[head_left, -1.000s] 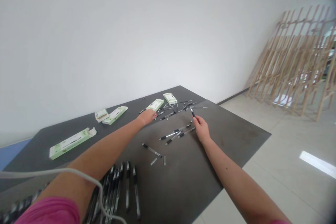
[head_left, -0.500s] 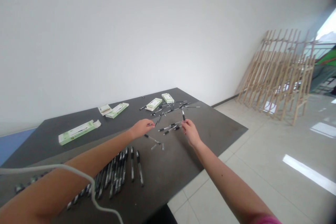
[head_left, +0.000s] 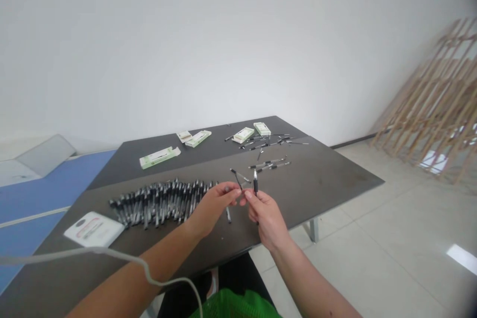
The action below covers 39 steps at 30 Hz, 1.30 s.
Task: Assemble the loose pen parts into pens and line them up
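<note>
Because the camera rides on the person's head, the view looks down over both bare forearms to a dark tabletop (head_left: 316,174) above a pale tiled floor (head_left: 372,238). Well beyond the fingers lie green-and-white pen boxes (head_left: 197,138) and scattered loose pens (head_left: 268,143). Left of the fingers, a long row of black pens (head_left: 156,203) sits packed side by side, probably so they steady one another, with a white card (head_left: 93,228) at its near end. The right hand (head_left: 265,217) pinches a black pen (head_left: 255,183) upright between thumb and forefinger, closed snugly on it, seemingly to keep it clear of the table. The left hand (head_left: 213,208) curls just beside it, its fingertips (head_left: 233,193) nearly meeting the right hand. Whether they grip the tilted pen (head_left: 236,176) just above them cannot be told.
</note>
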Tool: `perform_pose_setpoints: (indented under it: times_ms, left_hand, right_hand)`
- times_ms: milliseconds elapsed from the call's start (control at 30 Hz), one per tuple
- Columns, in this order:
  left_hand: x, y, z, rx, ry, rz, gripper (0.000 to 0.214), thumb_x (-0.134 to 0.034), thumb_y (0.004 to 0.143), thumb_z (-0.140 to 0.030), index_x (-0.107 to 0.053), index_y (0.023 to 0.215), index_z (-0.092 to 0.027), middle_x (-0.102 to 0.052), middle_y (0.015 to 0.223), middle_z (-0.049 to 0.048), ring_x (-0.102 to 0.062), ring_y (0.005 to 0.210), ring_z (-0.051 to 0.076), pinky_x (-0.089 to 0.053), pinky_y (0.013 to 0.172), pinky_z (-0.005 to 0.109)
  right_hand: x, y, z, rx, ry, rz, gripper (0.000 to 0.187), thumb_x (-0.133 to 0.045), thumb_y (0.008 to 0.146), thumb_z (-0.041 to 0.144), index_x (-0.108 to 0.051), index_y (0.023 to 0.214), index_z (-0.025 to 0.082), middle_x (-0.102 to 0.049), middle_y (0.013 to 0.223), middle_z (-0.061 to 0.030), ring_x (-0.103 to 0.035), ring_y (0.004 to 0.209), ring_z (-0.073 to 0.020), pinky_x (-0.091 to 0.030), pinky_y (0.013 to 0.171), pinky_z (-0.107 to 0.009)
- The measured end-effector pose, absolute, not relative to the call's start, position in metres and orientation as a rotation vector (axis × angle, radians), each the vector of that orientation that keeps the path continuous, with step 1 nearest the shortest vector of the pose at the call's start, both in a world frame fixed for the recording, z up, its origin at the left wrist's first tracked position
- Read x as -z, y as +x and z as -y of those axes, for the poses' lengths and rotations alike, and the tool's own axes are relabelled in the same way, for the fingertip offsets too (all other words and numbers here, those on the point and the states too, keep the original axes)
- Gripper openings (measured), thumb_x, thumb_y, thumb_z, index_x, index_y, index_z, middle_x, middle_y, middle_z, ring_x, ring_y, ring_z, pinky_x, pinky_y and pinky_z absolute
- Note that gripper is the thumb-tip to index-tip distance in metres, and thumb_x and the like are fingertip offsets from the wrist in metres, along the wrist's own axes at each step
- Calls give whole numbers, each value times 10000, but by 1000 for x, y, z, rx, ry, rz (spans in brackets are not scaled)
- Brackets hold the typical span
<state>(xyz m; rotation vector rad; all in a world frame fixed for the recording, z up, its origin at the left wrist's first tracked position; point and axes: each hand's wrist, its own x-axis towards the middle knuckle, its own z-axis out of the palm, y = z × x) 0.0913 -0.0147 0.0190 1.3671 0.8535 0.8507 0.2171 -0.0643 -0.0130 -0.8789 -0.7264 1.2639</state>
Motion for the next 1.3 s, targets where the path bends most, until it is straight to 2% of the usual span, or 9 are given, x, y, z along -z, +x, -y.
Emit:
perform_pose_setpoints:
  times_ms: [100,267,433,600,767,900,1067,1167,1300]
  left_hand:
    - [-20,79,24,-851,1584,-935,177,-633,749,-347,-647,792,-176,-599,688,0,-514,680,142,-398,672,261]
    - [-16,65,27,-920,1965,-1074,124,-612,763,-317,-677,798,-217,-618,739,6,-512,685,160,-392,664,276]
    - [-9,62,27,-907,2170,-1037,142,-551,820,-282,-680,851,-231,-633,810,30,-541,765,182,-401,741,296]
    - [-3,64,30,-864,1954,-897,267,-497,847,-254,-645,1068,-228,-630,997,60,-540,906,201,-408,831,318]
    - [4,60,31,-735,1261,-651,384,-524,864,-358,-574,1208,-195,-523,721,3,-498,685,131,-432,746,320]
    - [10,53,27,-699,928,-523,378,-563,852,-320,-563,1200,-170,-496,698,-12,-510,642,100,-445,700,293]
    - [26,48,16,-868,961,-625,256,-580,840,-301,-527,1074,-213,-499,592,-64,-500,545,84,-440,637,259]
    - [36,47,10,-932,1088,-739,219,-603,812,-341,-530,963,-201,-546,592,-52,-539,569,108,-441,648,273]
    - [44,40,7,-918,1322,-886,298,-542,841,-391,-612,1026,-168,-551,609,-26,-529,613,127,-423,688,288]
  right_hand:
    - [9,210,69,-1344,-872,763,315,-664,743,455,-604,647,161,-346,426,88,-171,381,-42,-104,401,-237]
    - [3,204,74,-1378,-965,764,291,-711,685,427,-629,684,147,-547,555,26,-207,379,-29,-101,397,-232]
    - [6,199,69,-1335,-1059,779,297,-684,692,423,-606,600,152,-450,437,55,-200,369,-40,-101,398,-232]
    - [15,204,58,-1209,-1141,778,321,-664,697,435,-590,543,164,-402,411,62,-205,380,-55,-111,412,-234]
    - [18,213,52,-1065,-1253,890,332,-663,691,458,-615,537,168,-442,434,46,-279,417,-78,-166,430,-234]
    - [17,215,50,-1136,-1232,911,313,-678,689,436,-602,544,169,-442,444,48,-281,413,-74,-156,429,-234]
    - [15,213,44,-1276,-1126,835,282,-699,684,425,-616,640,160,-479,494,54,-230,384,-45,-114,408,-232]
    - [14,211,39,-1334,-1104,821,288,-708,682,425,-635,701,147,-504,526,44,-232,380,-36,-109,405,-230]
    - [18,209,34,-1373,-1122,835,313,-699,692,437,-583,611,158,-437,476,64,-211,384,-39,-116,410,-233]
